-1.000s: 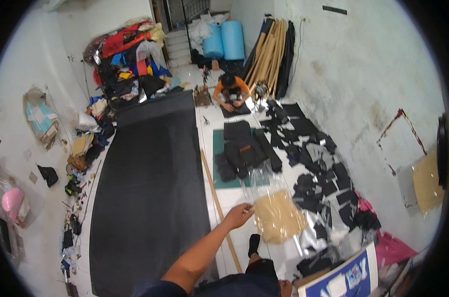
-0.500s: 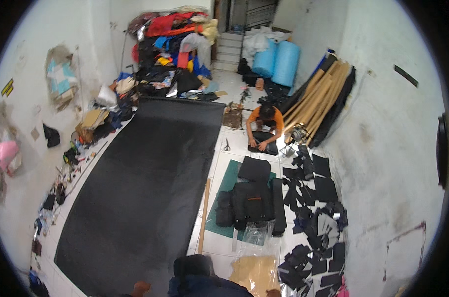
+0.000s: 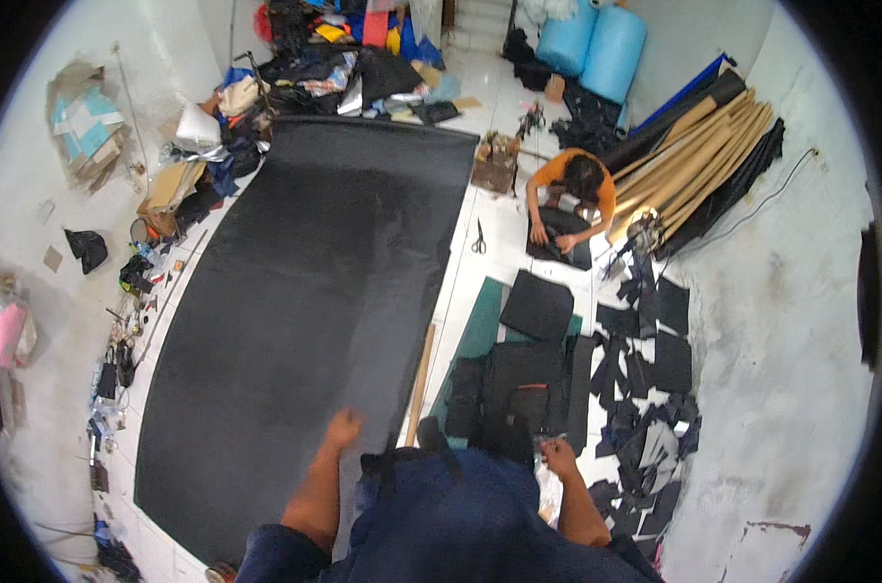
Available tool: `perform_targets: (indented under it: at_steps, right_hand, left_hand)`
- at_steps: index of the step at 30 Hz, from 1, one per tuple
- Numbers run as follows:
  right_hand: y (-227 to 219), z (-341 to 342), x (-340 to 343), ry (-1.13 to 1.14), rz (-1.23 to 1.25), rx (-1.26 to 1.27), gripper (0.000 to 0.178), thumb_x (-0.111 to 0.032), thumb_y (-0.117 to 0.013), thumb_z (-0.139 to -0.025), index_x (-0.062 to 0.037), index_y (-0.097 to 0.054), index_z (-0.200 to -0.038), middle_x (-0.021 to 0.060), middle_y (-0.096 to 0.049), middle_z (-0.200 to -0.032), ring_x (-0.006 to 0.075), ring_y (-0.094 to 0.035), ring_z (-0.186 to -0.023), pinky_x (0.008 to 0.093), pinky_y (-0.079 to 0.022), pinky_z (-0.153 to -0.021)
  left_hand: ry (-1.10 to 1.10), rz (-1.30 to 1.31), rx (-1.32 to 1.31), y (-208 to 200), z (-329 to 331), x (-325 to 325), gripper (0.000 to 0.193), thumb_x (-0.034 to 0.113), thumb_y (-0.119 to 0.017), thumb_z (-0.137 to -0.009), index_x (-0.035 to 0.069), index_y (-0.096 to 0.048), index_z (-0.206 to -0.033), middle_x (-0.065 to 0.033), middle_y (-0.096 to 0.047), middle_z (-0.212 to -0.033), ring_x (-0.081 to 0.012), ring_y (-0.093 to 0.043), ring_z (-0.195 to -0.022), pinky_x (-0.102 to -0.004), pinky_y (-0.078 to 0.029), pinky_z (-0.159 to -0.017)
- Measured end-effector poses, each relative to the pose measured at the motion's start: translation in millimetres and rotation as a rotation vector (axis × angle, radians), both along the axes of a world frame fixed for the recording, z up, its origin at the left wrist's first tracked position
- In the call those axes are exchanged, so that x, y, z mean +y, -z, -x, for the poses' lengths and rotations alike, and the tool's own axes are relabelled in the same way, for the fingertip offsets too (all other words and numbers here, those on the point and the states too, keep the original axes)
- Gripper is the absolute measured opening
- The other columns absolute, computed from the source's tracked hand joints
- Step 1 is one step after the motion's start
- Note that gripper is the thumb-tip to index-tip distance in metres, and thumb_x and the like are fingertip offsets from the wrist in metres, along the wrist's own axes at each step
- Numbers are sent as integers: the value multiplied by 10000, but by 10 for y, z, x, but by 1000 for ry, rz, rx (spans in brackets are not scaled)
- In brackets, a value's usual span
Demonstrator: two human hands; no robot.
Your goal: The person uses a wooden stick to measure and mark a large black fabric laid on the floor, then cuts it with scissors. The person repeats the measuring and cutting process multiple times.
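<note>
The broad, smooth black sheet (image 3: 295, 311) lies flat on the white tiled floor (image 3: 460, 277), its long axis running away from the person; the left hand (image 3: 344, 428) is over its near right part, contact undetermined; the left grip is blurred, so its opening cannot be told. The narrow, straight tan strip (image 3: 420, 384) lies along the sheet's right edge, between the hands and nearer the left; its long axis also points away from the person. The right hand (image 3: 558, 457) is at the near end of the flat black fabric panels (image 3: 511, 367), beside a pale, shiny, partly hidden sheet (image 3: 551, 497); whether its grip holds anything cannot be told.

The panels rest partly on a flat green mat (image 3: 473, 321); irregular black fabric scraps (image 3: 674, 361) cover the floor to the right; dark scissors (image 3: 479, 238) lie farther off, near a co-worker in an orange top (image 3: 550, 177); long tan tubes (image 3: 689, 165) lean beyond.
</note>
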State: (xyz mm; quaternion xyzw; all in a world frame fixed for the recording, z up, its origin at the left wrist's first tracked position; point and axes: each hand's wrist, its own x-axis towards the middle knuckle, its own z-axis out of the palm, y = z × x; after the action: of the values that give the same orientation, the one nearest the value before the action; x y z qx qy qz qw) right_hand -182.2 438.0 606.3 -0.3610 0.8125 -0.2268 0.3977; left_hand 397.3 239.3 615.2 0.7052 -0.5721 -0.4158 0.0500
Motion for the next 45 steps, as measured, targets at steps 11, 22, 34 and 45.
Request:
perform_targets:
  at_steps: [11,22,34,45]
  right_hand:
    - [-24,796,-1917,-110,-560,-107,274,-249,-616,-951,12,-695,-979,175,-692,-858,282,-648,-718,407,-496,-642]
    - [911,2867,-6561,-550,-119,69,316,-314,-635,-948,-8,-676,-882,71,-615,-645,210,-640,-621,392,-495,-580]
    - [-571,919,-8778,-1134,-117,-13,319,-322,-680,-921,-32,-681,-1056,195,-719,-948,336,-702,-883,424,-542,-795]
    - [-1144,468,-8440,-1948,-631,-10,353,-417,-548,-1004,-79,-648,-1012,170,-693,-970,371,-673,-948,511,-487,-846]
  left_hand:
    - [-557,268,336,-537,301,-1637,365,334,-630,-964,-22,-599,-886,-49,-606,-800,-159,-536,-709,-343,-445,-661]
    - [-419,-579,-277,698,2388,192,590,530,-632,-892,24,-681,-1192,-251,-683,-1184,-397,-651,-1124,-444,-503,-962]
    - [-999,142,147,-877,3057,-3751,423,366,-684,-909,-1,-688,-1121,-214,-723,-1039,-376,-694,-997,-411,-534,-878]
    - [-317,-408,367,-936,4544,-4106,348,226,-599,-873,86,-686,-1179,-166,-667,-1231,-416,-603,-1154,-500,-471,-988]
